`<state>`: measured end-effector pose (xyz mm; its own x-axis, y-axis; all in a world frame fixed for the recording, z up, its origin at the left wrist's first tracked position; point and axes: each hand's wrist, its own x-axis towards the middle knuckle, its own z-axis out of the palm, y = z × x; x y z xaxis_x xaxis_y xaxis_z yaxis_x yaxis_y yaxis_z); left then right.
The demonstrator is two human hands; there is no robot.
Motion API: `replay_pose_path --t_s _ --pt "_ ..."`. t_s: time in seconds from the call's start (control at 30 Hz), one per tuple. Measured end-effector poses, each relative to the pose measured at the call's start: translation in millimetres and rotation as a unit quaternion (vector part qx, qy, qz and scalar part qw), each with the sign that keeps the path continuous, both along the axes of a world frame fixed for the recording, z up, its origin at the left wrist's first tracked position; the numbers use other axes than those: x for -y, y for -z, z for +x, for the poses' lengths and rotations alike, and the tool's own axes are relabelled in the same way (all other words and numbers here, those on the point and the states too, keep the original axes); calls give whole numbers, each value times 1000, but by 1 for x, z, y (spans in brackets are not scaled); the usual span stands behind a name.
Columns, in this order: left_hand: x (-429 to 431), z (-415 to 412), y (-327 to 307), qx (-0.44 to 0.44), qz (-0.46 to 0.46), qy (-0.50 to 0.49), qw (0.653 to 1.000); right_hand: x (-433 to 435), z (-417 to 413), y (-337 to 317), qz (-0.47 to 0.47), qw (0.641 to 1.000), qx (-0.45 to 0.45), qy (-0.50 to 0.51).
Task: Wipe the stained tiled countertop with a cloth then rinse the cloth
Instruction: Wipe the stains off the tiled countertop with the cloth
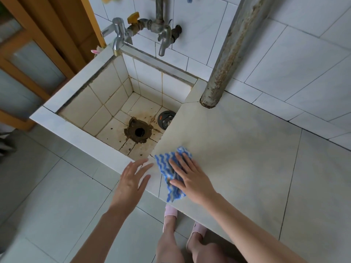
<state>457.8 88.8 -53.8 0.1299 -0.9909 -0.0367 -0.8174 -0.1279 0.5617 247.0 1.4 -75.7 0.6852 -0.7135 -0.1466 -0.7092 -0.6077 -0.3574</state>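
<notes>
The blue striped cloth [171, 172] is pressed flat onto the countertop [237, 149] by the right hand [191, 178], fingers straight. The left hand [132, 182] is held just left, fingers spread wide.

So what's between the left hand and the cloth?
Only a narrow strip of bare countertop edge separates the left hand from the cloth, in the head view.
</notes>
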Motion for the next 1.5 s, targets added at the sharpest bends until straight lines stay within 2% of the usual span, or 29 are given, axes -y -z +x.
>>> replay_pose_path --t_s 0.1,0.17,0.27,0.4,0.53,0.73,0.87,0.97,1.07,1.17,1.37,1.43,1.5 --pt "5 -23 -4 -35 -29 53 998 5 -15 -9 22 998 42 31" --pt "6 -37 -6 -55 -37 90 994 2 -30 -13 -4 996 77 42" --pt "3 -47 -3 -70 -3 129 989 -15 -53 -9 -22 990 130 43" --pt "-2 -47 6 -48 48 140 988 -30 -60 -5 -28 990 130 52" --pt "-2 -45 5 -30 33 138 989 -28 -45 -11 -18 988 142 56" --pt "-5 -42 6 -6 21 157 987 -28 -35 -5 -26 994 101 33" --pt "-3 -41 5 -34 -7 135 990 -32 -36 -3 -11 989 130 65" --pt "2 -43 -7 -88 -9 88 992 -26 -36 -10 18 975 191 113" --pt "14 -47 -25 -159 12 3 987 -13 -31 -34 104 937 282 177" --pt "35 -49 -40 -217 -20 -39 975 4 -24 -54 218 910 278 217" --pt "72 -46 -63 -214 -77 -37 973 30 -16 -80 308 847 329 281" --pt "79 -47 -68 -221 -99 -32 970 33 -15 -86 327 847 322 267" --pt "83 -49 -72 -218 -104 -18 970 35 -13 -87 305 865 303 260"
